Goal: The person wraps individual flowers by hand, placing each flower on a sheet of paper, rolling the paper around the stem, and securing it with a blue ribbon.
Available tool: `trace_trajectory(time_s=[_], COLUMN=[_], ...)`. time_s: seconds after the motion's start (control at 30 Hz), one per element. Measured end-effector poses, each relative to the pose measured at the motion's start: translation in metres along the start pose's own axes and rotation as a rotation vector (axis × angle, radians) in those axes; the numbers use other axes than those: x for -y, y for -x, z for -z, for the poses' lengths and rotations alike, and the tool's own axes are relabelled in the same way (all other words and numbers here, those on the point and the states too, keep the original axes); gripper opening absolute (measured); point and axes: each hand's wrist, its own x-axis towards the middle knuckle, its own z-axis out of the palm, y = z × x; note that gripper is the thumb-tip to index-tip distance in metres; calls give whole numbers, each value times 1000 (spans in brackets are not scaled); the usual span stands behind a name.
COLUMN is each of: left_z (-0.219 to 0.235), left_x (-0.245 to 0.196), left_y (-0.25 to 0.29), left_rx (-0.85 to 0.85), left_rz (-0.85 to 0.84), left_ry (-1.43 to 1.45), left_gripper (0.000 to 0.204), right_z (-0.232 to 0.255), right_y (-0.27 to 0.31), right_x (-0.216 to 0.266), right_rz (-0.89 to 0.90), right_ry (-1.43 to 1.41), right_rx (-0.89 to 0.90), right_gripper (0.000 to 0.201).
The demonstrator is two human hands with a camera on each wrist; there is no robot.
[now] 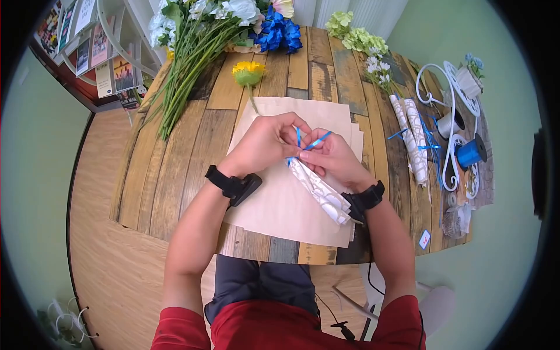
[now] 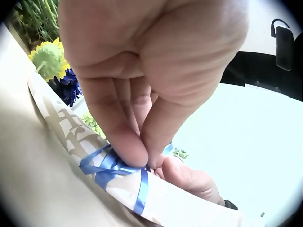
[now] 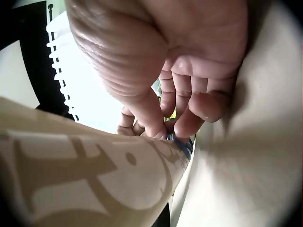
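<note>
A roll of white paper with a beige letter pattern (image 1: 321, 195) lies slanted on the stacked brown paper sheets (image 1: 268, 204), wrapped round a flower whose yellow head (image 1: 248, 74) points away from me. Blue ribbon (image 2: 141, 191) circles the roll and crosses over itself near its narrow end. My left hand (image 1: 265, 142) pinches the ribbon between thumb and index finger at the crossing. Close against it, my right hand (image 1: 337, 156) also pinches ribbon with thumb and index finger. Two blue ends stick up between the hands. In the right wrist view the patterned roll (image 3: 94, 175) fills the lower left.
Loose long-stemmed flowers (image 1: 195, 76) and blue blooms (image 1: 277, 32) lie at the back. On the right are two wrapped bundles (image 1: 417, 137), a blue ribbon spool (image 1: 470, 153), a white scrolled metal stand (image 1: 452, 116) and a small card (image 1: 424, 239).
</note>
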Motion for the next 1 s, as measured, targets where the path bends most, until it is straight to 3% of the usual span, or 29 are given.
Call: trace_trajectory(time_s=[0.23,0.33,0.5,0.93,1.0], left_z=[-6,-6,-7,-6,-5], left_x=[-13,-6,4,3,3], left_y=[2,1,0,0,-1], left_rx=[-120,-135,-108,-84,-19], left_rz=[-7,22,5,42,57], left_ry=[-44,21,-107,-115,-147], left_gripper=[50,40,9,14,11], right_z=[6,8,10,6,6], right_y=[-6,-6,-7,-4,-4], right_x=[-12,-13,-19,-5,-4], right_rz=[26,0,-38,-65,-77], right_ry=[-130,-127,-200,-212,-214], right_rx=[-3,13,-1,16,12], right_gripper=[19,18,18,23,24])
